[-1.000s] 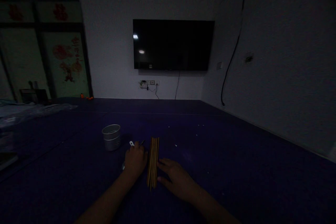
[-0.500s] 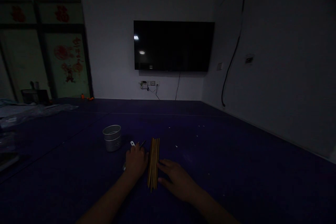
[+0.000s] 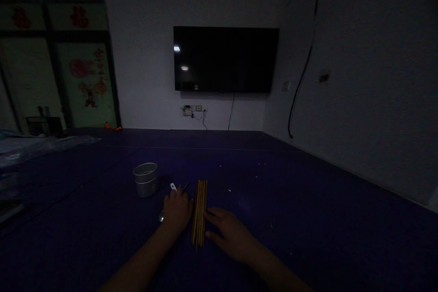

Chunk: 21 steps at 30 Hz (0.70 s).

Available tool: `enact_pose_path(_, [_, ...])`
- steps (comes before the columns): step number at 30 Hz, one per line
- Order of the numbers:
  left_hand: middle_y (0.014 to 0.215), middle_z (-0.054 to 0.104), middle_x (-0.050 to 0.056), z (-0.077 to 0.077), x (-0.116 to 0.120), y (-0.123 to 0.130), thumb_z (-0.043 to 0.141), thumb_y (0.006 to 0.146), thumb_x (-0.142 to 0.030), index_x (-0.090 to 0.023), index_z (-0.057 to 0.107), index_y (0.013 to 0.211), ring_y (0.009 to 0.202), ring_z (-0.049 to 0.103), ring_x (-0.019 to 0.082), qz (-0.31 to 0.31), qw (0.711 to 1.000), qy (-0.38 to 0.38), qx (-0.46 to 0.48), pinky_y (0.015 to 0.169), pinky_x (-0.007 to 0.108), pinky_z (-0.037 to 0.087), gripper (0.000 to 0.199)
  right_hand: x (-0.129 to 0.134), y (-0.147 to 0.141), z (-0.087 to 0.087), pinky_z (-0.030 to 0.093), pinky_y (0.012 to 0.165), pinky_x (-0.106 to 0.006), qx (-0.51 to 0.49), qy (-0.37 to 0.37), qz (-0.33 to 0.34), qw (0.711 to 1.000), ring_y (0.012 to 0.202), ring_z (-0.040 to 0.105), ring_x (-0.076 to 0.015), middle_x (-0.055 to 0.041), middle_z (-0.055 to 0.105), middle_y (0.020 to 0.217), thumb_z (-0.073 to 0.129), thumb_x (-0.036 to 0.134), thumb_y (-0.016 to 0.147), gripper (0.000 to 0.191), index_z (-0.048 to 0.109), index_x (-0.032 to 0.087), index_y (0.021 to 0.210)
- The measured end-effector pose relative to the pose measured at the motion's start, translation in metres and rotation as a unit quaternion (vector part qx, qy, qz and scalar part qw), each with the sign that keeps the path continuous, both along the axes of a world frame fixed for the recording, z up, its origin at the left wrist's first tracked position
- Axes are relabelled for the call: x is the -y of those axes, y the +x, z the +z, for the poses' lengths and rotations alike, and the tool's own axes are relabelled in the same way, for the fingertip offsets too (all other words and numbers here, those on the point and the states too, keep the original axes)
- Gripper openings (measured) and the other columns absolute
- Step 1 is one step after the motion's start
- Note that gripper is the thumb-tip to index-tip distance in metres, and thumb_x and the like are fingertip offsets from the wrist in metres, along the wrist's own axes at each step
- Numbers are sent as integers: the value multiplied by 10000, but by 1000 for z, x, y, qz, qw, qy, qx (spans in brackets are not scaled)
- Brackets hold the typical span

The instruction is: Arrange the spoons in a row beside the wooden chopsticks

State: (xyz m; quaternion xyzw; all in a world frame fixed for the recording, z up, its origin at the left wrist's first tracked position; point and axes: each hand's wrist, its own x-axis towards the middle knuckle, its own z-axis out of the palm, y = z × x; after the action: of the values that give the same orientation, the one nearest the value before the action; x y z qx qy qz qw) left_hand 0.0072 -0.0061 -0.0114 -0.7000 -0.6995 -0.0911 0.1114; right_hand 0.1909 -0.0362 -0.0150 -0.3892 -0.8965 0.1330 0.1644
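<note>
A bundle of several wooden chopsticks [image 3: 199, 212] lies lengthwise on the dark blue surface between my two hands. My left hand [image 3: 177, 210] rests palm down just left of it, with curled fingers closed over a metal spoon. The spoon's bowl [image 3: 161, 216] shows beside the wrist, and its pale handle end [image 3: 173, 186] sticks out past the fingers. A thin dark utensil [image 3: 185, 187] also pokes out from under this hand. On the other side, my right hand [image 3: 228, 232] is open, its extended fingertips against the chopsticks' right edge.
A perforated metal utensil cup [image 3: 146, 181] stands upright to the left of my left hand. Small white scraps [image 3: 229, 190] dot the surface on the right. Crumpled clear plastic [image 3: 61, 145] lies at the far left. A television [image 3: 226, 59] hangs on the wall ahead.
Both hands and the chopsticks stay almost where they were. The view has shifted very slightly, and slightly more of the spoon's bowl shows.
</note>
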Motion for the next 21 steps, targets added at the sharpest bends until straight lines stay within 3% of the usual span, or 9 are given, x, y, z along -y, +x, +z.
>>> enact_pose_path(21, [1211, 576, 166, -5, -3, -1, 388, 921, -299, -127, 673, 1030, 1091, 530, 310, -24, 999, 27, 5, 868, 438, 439, 350, -2, 0, -4, 332, 1061, -444, -3, 4, -2, 1000, 1288, 426, -280, -130, 473, 1406, 505, 330, 877, 519, 465, 188, 1375])
